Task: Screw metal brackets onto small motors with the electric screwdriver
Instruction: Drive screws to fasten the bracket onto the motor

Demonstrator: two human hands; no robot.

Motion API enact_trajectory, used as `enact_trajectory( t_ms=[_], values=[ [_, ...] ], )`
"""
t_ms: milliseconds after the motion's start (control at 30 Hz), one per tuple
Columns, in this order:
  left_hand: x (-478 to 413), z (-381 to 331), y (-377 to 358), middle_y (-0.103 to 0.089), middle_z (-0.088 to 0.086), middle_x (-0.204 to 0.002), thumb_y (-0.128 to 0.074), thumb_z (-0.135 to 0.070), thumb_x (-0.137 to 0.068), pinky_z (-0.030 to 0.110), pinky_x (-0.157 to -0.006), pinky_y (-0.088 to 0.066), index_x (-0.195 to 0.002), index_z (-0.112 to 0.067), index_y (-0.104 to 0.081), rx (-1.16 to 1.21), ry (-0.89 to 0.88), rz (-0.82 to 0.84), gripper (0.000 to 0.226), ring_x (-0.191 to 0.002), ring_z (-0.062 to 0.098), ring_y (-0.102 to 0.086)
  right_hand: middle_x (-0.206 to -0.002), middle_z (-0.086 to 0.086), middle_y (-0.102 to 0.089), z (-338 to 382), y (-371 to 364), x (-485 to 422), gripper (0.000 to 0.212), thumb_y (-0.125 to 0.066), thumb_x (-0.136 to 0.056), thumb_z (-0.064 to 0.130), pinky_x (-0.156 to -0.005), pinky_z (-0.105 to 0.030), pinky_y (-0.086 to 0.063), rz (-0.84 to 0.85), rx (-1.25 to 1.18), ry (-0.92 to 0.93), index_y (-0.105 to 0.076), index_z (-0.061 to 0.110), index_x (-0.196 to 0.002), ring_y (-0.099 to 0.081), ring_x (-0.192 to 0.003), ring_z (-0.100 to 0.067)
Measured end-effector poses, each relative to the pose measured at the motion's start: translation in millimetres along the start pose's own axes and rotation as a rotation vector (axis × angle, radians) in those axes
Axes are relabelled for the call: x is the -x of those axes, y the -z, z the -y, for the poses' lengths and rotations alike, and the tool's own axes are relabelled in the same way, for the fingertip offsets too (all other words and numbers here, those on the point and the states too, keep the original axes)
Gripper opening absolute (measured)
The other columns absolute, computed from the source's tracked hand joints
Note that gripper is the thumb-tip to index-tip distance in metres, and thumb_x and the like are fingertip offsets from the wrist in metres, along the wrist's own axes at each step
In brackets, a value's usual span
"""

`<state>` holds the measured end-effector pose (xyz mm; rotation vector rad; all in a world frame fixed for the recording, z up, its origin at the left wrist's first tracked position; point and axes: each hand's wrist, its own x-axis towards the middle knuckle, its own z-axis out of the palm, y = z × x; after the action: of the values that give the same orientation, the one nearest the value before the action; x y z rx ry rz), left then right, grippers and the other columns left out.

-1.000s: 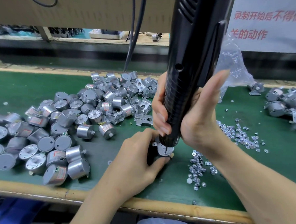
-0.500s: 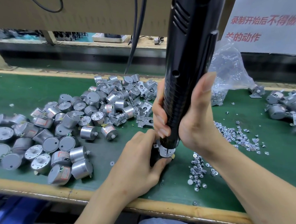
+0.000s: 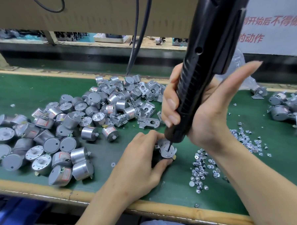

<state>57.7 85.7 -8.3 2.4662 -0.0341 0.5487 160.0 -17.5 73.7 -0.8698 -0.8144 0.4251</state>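
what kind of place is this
Most likely a factory assembly bench: a heap of small motors on a green mat, scattered screws, and an electric screwdriver held in the right hand.

Shiny metal motors [image 3: 83, 167]; matt black plastic screwdriver [image 3: 203, 63].

Black cables [image 3: 136, 12] hang before a cardboard panel [image 3: 98, 10], a red-lettered sign [image 3: 275, 46] beyond the green mat [image 3: 25, 92].

Bit [image 3: 169, 145] down on the bracketed motor [image 3: 167, 151]
Right hand [image 3: 207, 115] grips the electric screwdriver [image 3: 203, 63] — left hand [image 3: 138, 163] pinches the motor on the green mat [image 3: 42, 93].
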Motion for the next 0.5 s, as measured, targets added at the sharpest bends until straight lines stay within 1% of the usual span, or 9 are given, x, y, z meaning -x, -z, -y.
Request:
enact_trajectory(
  t_ms=[33,67,100,133,167,200,267,333,500],
  values=[
    [0.7,0.8,-0.8,-0.046,-0.039,-0.094,-0.076,-0.03,-0.081,0.005,-0.08,-0.034,-0.106,-0.036,-0.048,0.005,0.004,0.007,0.038,-0.091,-0.006,-0.048,-0.053,-0.002,-0.047,1.6,3.1,-2.0,0.089,0.011,-0.078,0.073,-0.047,-0.023,-0.04,-0.025,-0.004,0.014,-0.055,0.013,-0.079,-0.04,-0.037,-0.015],
    [1.2,1.5,-1.5,-0.047,-0.04,-0.097,-0.077,-0.029,-0.081,0.005,-0.083,-0.036,-0.111,-0.034,-0.051,0.012,0.009,0.015,0.039,-0.097,-0.005,-0.05,-0.053,-0.002,-0.047,3.1,6.9,-3.5,0.091,0.006,-0.077,0.08,-0.047,-0.023,-0.039,-0.044,0.015,0.024,-0.055,0.013,-0.08,-0.04,-0.037,-0.016],
    [1.6,2.0,-2.0,-0.047,-0.039,-0.1,-0.077,-0.029,-0.081,0.006,-0.087,-0.037,-0.116,-0.031,-0.053,0.018,0.012,0.019,0.042,-0.102,-0.003,-0.052,-0.054,-0.002,-0.047,2.9,10.7,-5.1,0.092,-0.004,-0.076,0.09,-0.047,-0.024,-0.038,-0.059,0.065,0.03,-0.054,0.013,-0.081,-0.04,-0.038,-0.017],
    [1.6,2.4,-2.2,-0.047,-0.038,-0.103,-0.077,-0.029,-0.081,0.007,-0.089,-0.038,-0.118,-0.03,-0.054,0.025,0.013,0.018,0.043,-0.105,-0.003,-0.053,-0.056,-0.002,-0.047,2.1,15.2,-7.4,0.091,-0.02,-0.071,0.096,-0.047,-0.026,-0.036,-0.066,0.115,0.037,-0.053,0.012,-0.083,-0.04,-0.04,-0.018],
    [1.6,2.7,-2.1,-0.048,-0.038,-0.105,-0.077,-0.029,-0.081,0.007,-0.09,-0.038,-0.119,-0.029,-0.055,0.029,0.013,0.014,0.044,-0.106,-0.003,-0.053,-0.058,-0.004,-0.047,-0.2,20.0,-9.3,0.087,-0.035,-0.065,0.095,-0.048,-0.029,-0.035,-0.082,0.167,0.043,-0.053,0.012,-0.084,-0.04,-0.042,-0.019],
    [1.2,2.5,-1.8,-0.049,-0.037,-0.106,-0.077,-0.029,-0.081,0.006,-0.09,-0.038,-0.119,-0.029,-0.055,0.031,0.012,0.009,0.043,-0.107,-0.003,-0.053,-0.059,-0.005,-0.046,-2.3,25.0,-11.1,0.085,-0.044,-0.06,0.093,-0.049,-0.031,-0.034,-0.095,0.201,0.04,-0.053,0.012,-0.084,-0.04,-0.043,-0.02],
    [0.7,2.2,-1.5,-0.05,-0.036,-0.106,-0.077,-0.03,-0.081,0.007,-0.09,-0.038,-0.119,-0.029,-0.056,0.031,0.009,0.005,0.044,-0.107,-0.003,-0.053,-0.059,-0.006,-0.045,-4.5,30.4,-13.2,0.085,-0.049,-0.056,0.095,-0.049,-0.031,-0.035,-0.124,0.235,0.02,-0.053,0.013,-0.082,-0.04,-0.043,-0.021],
    [0.8,2.0,-1.1,-0.051,-0.035,-0.107,-0.077,-0.031,-0.081,0.011,-0.091,-0.04,-0.119,-0.029,-0.056,0.026,0.009,0.008,0.044,-0.107,-0.002,-0.053,-0.059,-0.005,-0.045,-5.9,33.4,-14.4,0.086,-0.052,-0.054,0.096,-0.048,-0.029,-0.037,-0.138,0.223,-0.002,-0.054,0.015,-0.08,-0.04,-0.042,-0.021],
    [1.2,2.2,-1.9,-0.053,-0.03,-0.105,-0.076,-0.034,-0.081,0.015,-0.089,-0.042,-0.12,-0.03,-0.055,0.019,0.018,0.01,0.045,-0.103,0.0,-0.053,-0.058,-0.006,-0.046,-3.0,41.5,-17.3,0.085,-0.052,-0.054,0.098,-0.048,-0.03,-0.037,-0.168,0.252,-0.002,-0.055,0.016,-0.078,-0.041,-0.042,-0.022]
  ],
)
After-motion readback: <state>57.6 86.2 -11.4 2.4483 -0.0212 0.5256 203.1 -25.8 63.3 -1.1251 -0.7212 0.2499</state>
